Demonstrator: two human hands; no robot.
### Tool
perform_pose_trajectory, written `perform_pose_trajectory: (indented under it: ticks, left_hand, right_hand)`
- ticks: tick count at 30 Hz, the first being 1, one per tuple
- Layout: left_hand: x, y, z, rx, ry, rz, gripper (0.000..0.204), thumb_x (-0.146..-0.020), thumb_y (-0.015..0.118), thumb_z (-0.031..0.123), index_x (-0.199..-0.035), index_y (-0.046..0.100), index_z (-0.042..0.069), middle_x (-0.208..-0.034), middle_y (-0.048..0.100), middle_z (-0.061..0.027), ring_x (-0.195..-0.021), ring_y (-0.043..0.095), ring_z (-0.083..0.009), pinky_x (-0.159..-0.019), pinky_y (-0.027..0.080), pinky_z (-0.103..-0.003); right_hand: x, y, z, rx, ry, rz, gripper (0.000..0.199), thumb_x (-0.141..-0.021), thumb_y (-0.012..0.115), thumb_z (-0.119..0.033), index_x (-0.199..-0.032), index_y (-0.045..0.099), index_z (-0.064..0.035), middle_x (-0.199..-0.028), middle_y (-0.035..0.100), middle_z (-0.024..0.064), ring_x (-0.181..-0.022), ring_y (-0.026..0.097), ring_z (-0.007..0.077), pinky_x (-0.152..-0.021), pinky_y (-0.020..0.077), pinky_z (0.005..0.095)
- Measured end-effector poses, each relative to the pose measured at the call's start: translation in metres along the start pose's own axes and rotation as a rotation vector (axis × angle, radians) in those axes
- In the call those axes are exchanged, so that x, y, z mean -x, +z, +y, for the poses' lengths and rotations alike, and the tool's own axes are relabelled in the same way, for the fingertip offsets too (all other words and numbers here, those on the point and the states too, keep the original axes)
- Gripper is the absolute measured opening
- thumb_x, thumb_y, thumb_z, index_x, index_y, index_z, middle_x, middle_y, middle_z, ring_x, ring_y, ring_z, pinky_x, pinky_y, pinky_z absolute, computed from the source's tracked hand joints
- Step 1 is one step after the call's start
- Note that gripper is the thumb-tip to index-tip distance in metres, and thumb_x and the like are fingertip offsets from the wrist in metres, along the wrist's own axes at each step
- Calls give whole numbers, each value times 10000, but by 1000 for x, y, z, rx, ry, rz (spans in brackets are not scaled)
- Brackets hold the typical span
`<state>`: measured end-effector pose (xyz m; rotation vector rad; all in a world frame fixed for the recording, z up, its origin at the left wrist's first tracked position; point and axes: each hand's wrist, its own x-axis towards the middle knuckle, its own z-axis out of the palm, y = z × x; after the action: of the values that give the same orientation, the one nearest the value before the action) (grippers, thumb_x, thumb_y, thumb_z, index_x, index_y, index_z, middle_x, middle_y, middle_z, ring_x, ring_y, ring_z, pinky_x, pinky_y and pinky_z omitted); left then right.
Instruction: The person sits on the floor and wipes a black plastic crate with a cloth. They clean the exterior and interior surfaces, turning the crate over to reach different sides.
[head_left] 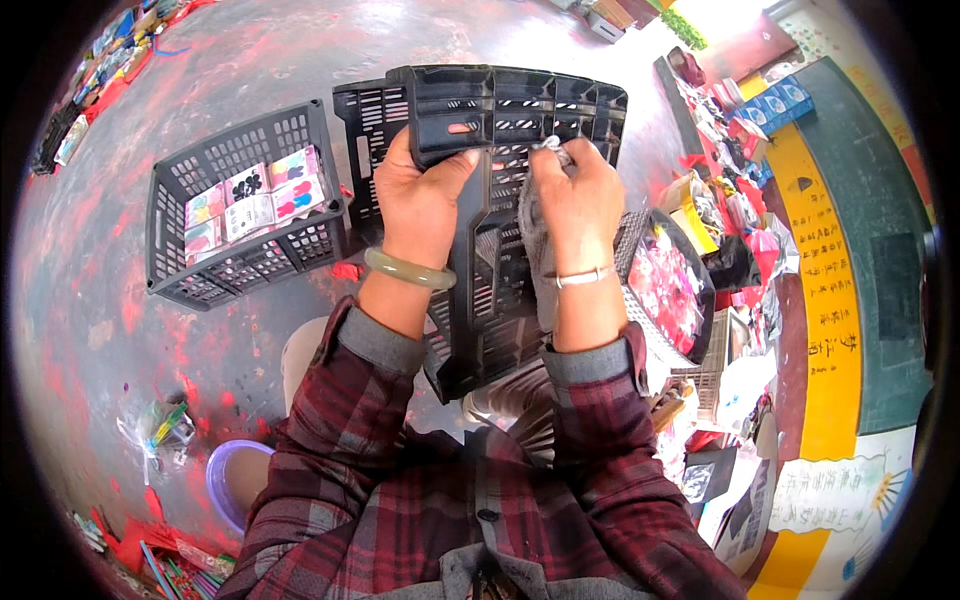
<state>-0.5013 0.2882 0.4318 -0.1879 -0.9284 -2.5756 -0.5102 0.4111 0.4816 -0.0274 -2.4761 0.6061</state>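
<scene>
A black plastic crate (445,130) is held tilted in front of the person's body, with its ribbed wall at the top. The left hand (418,200) is closed around that wall's left end: the thumb presses along the lower edge, and a fingertip shows through the handle slot. The right hand (580,205) pinches a grey cloth (538,240) at the same edge, further right, the cloth hanging down beside the wrist; whether these fingers also grip the crate I cannot tell.

A second slotted crate (295,250), with flat printed packs (255,212) inside, stands at the left, its right side just beside the held one. Grey floor (90,300) stretches beyond its outer edge. On the right, a round container of red and pink pieces (665,285) lies near the right wrist, limiting the room there.
</scene>
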Motion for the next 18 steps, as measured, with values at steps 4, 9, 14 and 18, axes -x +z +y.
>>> perform_pose_trajectory:
  ticks: [4, 9, 14, 18]
  left_hand:
    - [3, 4, -3, -17, 19, 18, 224, -747, 619, -84, -942, 635, 23, -889, 649, -32, -786, 584, -101, -742, 454, -226]
    - [6, 7, -6, 2, 16, 49, 232, -743, 615, -86, -946, 638, 25, -888, 648, -33, -781, 582, -105, -740, 455, -229]
    - [2, 6, -7, -38, 44, 67, 225, -741, 598, -106, -932, 629, 8, -866, 641, -52, -737, 588, -120, -689, 488, -250]
    - [0, 7, -8, -16, 62, 86, 219, -736, 584, -133, -912, 616, -8, -841, 635, -71, -697, 599, -139, -646, 529, -278]
  right_hand:
    - [1, 3, -2, 15, 75, 29, 278, -717, 590, -276, -731, 588, 2, -763, 615, 208, -720, 591, 390, -679, 458, 436]
    - [-3, -2, -3, -33, 141, 0, 276, -693, 624, -265, -726, 560, 1, -748, 615, 204, -703, 595, 381, -668, 461, 409]
    - [-3, -2, 16, -264, 241, -45, 295, -664, 673, -205, -838, 530, -15, -717, 610, 180, -689, 598, 331, -670, 461, 373]
    - [10, -4, 17, -183, 195, -102, 264, -667, 650, -164, -836, 507, -21, -731, 601, 183, -713, 589, 357, -677, 457, 391]
